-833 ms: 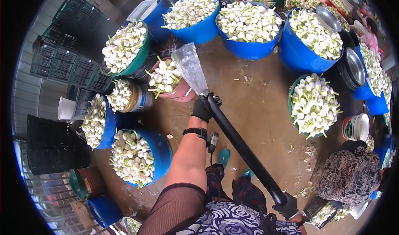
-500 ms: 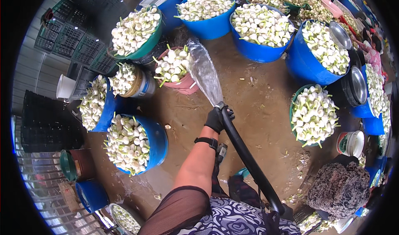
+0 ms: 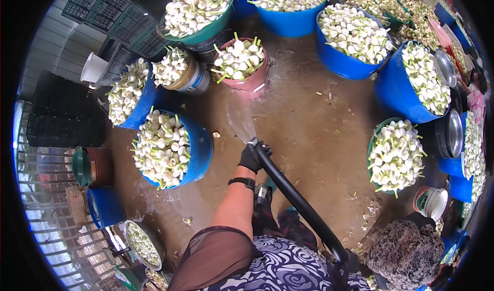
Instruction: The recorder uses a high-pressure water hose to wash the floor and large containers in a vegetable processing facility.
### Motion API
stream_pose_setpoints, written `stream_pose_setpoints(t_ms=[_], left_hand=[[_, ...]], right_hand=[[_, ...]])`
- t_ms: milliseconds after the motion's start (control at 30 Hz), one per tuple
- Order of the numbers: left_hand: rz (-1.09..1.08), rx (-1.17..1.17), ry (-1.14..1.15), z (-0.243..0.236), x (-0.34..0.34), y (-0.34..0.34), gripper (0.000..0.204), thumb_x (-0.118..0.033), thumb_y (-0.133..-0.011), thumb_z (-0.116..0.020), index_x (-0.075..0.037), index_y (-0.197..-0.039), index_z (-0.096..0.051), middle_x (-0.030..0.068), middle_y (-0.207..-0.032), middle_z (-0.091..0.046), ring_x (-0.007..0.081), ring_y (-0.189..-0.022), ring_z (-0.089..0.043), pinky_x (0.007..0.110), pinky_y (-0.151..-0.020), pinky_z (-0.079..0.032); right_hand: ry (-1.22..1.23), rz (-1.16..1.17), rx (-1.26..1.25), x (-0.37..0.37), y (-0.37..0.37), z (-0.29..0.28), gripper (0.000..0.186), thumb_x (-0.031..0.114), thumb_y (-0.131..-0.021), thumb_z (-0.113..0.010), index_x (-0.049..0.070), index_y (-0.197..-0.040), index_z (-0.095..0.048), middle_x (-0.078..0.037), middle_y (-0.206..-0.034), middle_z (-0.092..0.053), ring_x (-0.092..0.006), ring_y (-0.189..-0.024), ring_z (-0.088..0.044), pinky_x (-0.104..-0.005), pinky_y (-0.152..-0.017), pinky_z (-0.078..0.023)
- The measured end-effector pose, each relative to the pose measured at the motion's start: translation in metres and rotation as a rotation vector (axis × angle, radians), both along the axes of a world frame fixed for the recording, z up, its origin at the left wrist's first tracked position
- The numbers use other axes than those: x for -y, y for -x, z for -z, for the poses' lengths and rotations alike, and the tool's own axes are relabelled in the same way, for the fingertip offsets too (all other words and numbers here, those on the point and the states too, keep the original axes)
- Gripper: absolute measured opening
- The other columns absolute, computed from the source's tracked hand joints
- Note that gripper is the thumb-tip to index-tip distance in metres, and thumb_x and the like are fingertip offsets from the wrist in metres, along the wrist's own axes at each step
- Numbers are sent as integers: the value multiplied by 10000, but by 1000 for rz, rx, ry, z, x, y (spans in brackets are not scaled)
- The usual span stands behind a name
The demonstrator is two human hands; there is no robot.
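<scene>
Head view: hose (image 3: 301,202) is clasped up front by left hand (image 3: 252,156), presumably for steadiness. Grip by right hand (image 3: 352,262) cannot be told.

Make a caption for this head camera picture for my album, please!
Gloved left hand grips a black hose spraying water among tubs of white bulbs.

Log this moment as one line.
left hand: gripping black hose near its mouth | right hand: at hose's lower stretch, grip unclear | water: fanning out ahead | pink bucket: heaped with white bulbs
</scene>
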State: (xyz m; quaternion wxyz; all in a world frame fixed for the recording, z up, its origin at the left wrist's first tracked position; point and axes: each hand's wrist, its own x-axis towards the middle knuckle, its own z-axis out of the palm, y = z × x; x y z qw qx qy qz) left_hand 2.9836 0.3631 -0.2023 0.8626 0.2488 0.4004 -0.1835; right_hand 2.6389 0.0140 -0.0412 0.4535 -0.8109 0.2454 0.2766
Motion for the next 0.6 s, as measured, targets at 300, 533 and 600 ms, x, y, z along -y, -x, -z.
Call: stream_pose_setpoints(t_ms=[300, 533, 600], left_hand=[[-22, 93, -83, -18, -50, -48, 217, -252, -820, -493, -39, -810, -453, 96, -628, -491, 234, -566, -525, 384, -552, -489], [-56, 17, -41, 5, -51, -16, 225, -259, -819, -507, -40, -806, -460, 107, -635, -491, 249, -592, -529, 418, -582, -490], [-88, -15, -31, 15, -53, -5, 229, -264, -820, -510, -41, -807, -459, 107, -638, -490, 252, -594, -524, 426, -584, -488]], right_hand=[[-70, -98, -42, -26, -58, 21, 337, 209, -514, -757, 42, -753, -589, -87, -633, -595, -162, -562, -563, -303, -567, -453], [-42, -78, -125, -25, -46, 20, 366, 208, -492, -766, 39, -766, -592, -82, -651, -599, -152, -579, -567, -302, -581, -458], [-23, -97, -125, -24, -43, 18, 368, 200, -485, -768, 39, -765, -591, -81, -655, -601, -150, -584, -567, -303, -583, -459]])
